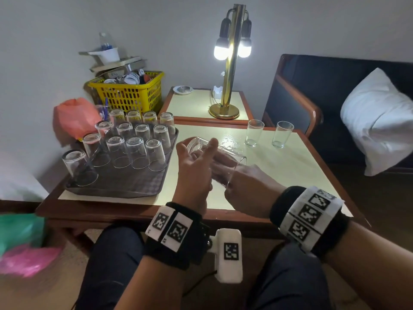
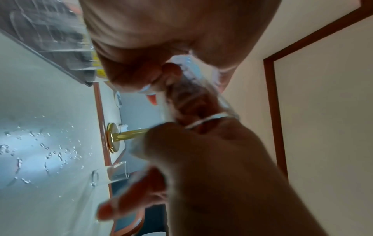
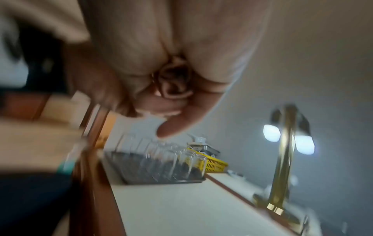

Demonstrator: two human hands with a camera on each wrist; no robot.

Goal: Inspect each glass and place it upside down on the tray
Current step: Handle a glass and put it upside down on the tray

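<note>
At about ten o'clock the tray (image 1: pixel 125 186) carries upturned glasses. Centre-table, the left hand (image 1: pixel 194 171) curls round the tipped glass (image 1: pixel 214 157) (held clear of the table (image 1: pixel 279 166)). The right hand (image 1: pixel 245 186) has fingers pushed inside its mouth.

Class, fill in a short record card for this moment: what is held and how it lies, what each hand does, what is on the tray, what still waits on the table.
held: glass, lying sideways above the table
left hand: holds its base end
right hand: fingers inside its mouth
tray: many upside-down glasses
waiting: two upright glasses near the lamp
</note>
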